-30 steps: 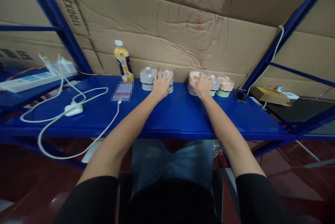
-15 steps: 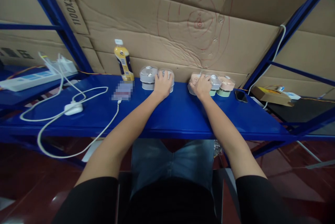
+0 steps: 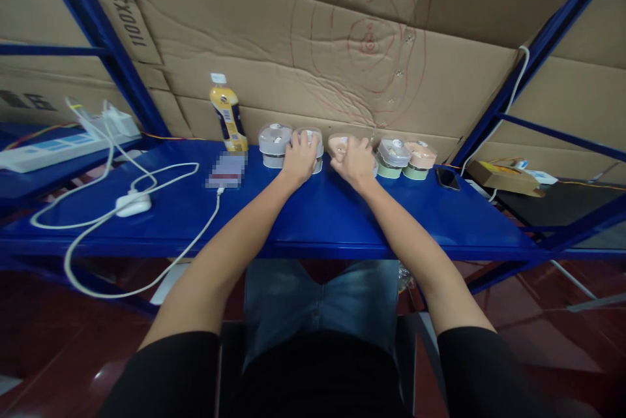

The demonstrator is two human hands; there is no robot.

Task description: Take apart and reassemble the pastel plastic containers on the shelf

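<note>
Several small two-tier containers with clear lids stand in a row along the back of the blue shelf. My left hand (image 3: 300, 158) is wrapped over the top of a grey container (image 3: 315, 137), mostly covered by my fingers. Left of it, touching or nearly so, stands another grey container (image 3: 274, 142). My right hand (image 3: 358, 162) grips a pink-topped container (image 3: 338, 143) from above, its lower part largely hidden. To the right of that hand are a container with a grey top and green base (image 3: 392, 156) and one with a pink top and green base (image 3: 419, 158).
A yellow drink bottle (image 3: 227, 115) stands at the back left, near a blurred-out flat item (image 3: 225, 170) joined to a white cable and charger (image 3: 133, 204). A black phone (image 3: 447, 178) lies at right. Cardboard (image 3: 244, 33) walls the back; a power strip (image 3: 53, 150) sits left.
My right hand has slid the pink-topped container left, toward my left hand, opening a gap from the grey-and-green one. My left hand stays on its grey container. The view has shifted slightly.
</note>
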